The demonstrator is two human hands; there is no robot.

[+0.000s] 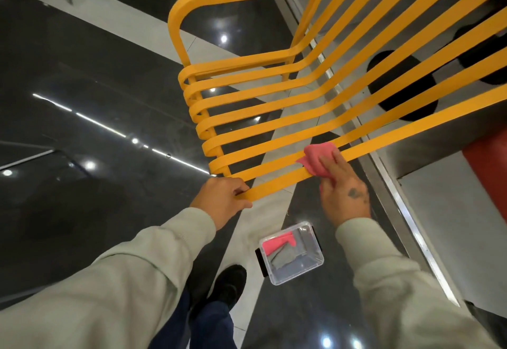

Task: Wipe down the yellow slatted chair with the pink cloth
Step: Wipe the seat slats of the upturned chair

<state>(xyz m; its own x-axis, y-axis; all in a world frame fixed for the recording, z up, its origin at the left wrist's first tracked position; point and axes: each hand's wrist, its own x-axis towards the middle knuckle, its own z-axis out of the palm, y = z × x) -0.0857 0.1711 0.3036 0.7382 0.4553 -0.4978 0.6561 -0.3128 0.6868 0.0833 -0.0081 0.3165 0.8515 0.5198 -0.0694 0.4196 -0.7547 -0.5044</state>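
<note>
A person stands over a yellow chair (236, 65) made of long slats. The chair is tipped, so the dark shiny floor (82, 74) shows between the slats.

The left hand (222, 197) holds the end of the nearest slat. Its grip is curled tight round that slat, with the fingers on top and the thumb below.

The right hand (343, 197) is further along, on the two nearest slats. Its grip is spread out, with the fingers straight and lying flat on the pink cloth (318, 156). The cloth is bunched up under the fingers and pressed onto the slats. One corner pokes out to the left.

Down on the floor, below the right hand, sits a clear plastic box (304, 265) with no lid on it. Two things are inside. A spare pink cloth (277, 243) lies at the far end, and a grey cloth (282, 259) lies just beside it, touching it. The rest of the box bottom is bare.

A black shoe (227, 285) stands near the box, on its left.
</note>
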